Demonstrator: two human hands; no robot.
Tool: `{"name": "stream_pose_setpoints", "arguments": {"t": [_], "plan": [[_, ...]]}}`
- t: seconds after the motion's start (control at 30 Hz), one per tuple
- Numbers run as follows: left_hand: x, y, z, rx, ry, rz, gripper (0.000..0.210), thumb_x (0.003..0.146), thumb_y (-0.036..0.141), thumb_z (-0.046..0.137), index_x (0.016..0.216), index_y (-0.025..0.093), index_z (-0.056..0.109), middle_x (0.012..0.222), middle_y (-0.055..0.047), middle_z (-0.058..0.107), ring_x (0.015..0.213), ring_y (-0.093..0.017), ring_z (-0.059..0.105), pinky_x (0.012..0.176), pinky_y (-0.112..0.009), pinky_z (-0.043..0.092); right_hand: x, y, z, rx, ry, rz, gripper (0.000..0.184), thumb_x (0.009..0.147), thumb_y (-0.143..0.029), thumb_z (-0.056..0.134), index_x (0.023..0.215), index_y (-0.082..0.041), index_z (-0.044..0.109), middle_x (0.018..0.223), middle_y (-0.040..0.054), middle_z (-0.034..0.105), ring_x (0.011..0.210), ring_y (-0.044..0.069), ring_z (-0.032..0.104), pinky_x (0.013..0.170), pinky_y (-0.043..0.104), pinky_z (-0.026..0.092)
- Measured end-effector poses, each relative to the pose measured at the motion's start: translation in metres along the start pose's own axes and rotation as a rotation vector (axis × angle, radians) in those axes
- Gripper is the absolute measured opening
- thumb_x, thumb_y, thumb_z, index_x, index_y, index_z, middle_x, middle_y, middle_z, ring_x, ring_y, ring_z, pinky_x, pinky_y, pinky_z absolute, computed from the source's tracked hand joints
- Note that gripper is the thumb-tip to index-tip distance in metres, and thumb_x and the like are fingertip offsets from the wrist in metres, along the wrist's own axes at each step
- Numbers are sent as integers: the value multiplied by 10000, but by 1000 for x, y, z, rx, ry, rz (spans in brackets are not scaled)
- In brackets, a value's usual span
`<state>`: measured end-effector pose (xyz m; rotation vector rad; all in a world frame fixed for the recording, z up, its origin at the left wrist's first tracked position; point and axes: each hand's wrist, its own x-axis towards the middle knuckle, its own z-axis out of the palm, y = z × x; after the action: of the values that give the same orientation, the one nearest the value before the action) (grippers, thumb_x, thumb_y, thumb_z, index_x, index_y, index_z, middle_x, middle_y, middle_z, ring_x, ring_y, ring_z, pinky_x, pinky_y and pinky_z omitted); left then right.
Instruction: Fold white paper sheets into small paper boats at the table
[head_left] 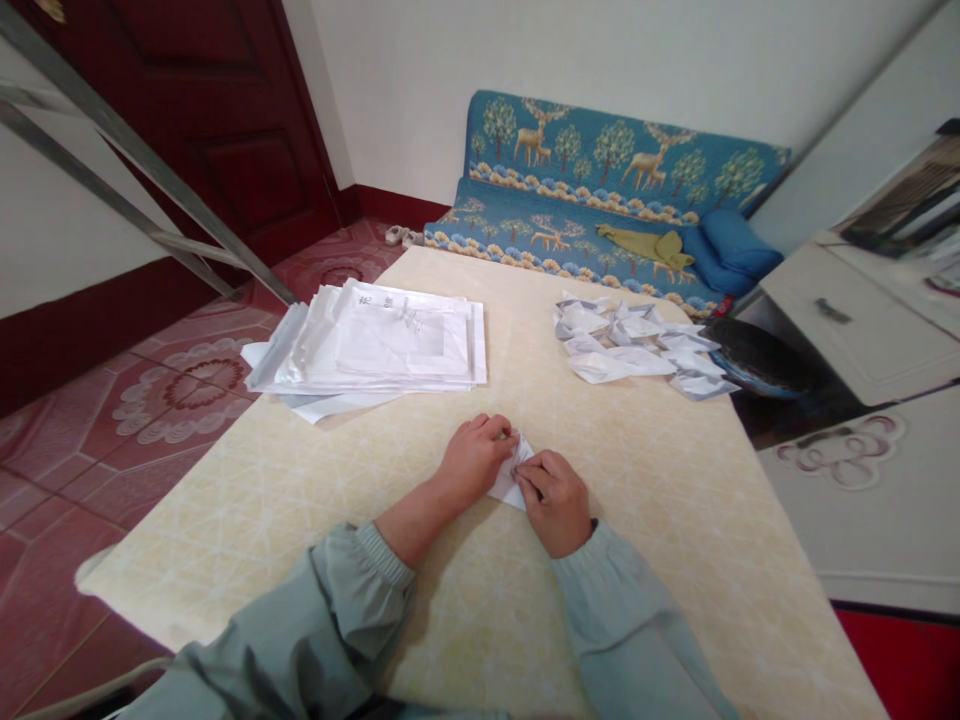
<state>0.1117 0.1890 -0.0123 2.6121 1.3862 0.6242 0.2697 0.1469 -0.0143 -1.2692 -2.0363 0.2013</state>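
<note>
Between my hands, on the pale yellow tablecloth (pixel 660 520), is a small piece of folded white paper (pixel 508 484). My left hand (pixel 480 455) grips its upper left side with curled fingers. On the right side, my right hand (pixel 553 495) pinches a fold of the same paper between thumb and forefinger. Parts of the paper are hidden under the fingers. Beyond my left hand lies a stack of white paper sheets (pixel 405 345), some printed. Several folded white paper shapes (pixel 622 340) sit in a group at the far right of the table.
A blue sofa (pixel 570 215) with deer patterns stands behind the table, with a yellow-green cloth (pixel 649 245) on it. Metal ladder-like legs (pixel 150 170) lean at the left near a dark red door (pixel 240 130). A white cabinet (pixel 862 320) and a dark round pan (pixel 761 355) are at the right.
</note>
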Motion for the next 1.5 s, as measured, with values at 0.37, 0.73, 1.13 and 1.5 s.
{"name": "stream_pose_setpoints", "arguments": {"t": [0.37, 0.73, 1.13, 1.5], "plan": [[0, -1, 1, -62, 35, -10, 223, 873, 201, 487, 1000, 243, 665, 990, -38, 583, 904, -163, 494, 791, -304, 427, 1, -2, -1, -18, -46, -30, 200, 813, -96, 495, 752, -175, 668, 745, 54, 569, 756, 168, 527, 687, 297, 441], [0, -1, 4, -93, 47, -31, 215, 851, 193, 520, 1001, 242, 666, 993, -32, 588, 905, -166, 498, 801, -309, 435, 1, -3, -5, -13, -101, -66, 203, 747, -54, 495, 764, -175, 658, 779, 58, 573, 785, 184, 518, 714, 315, 433], [-1, 0, 0, -106, 29, -24, 238, 828, 169, 546, 1023, 241, 661, 1007, -37, 583, 921, -172, 498, 818, -316, 435, -2, -4, -1, -33, -89, -24, 201, 783, -67, 487, 773, -158, 667, 774, 65, 560, 774, 181, 512, 714, 320, 432], [-6, 1, -2, -107, 46, 14, 160, 842, 197, 545, 926, 213, 680, 956, -38, 599, 910, -170, 499, 798, -296, 435, -1, -2, 0, -17, -88, -20, 195, 811, -95, 484, 760, -161, 661, 773, 65, 549, 771, 179, 503, 711, 320, 425]]}}
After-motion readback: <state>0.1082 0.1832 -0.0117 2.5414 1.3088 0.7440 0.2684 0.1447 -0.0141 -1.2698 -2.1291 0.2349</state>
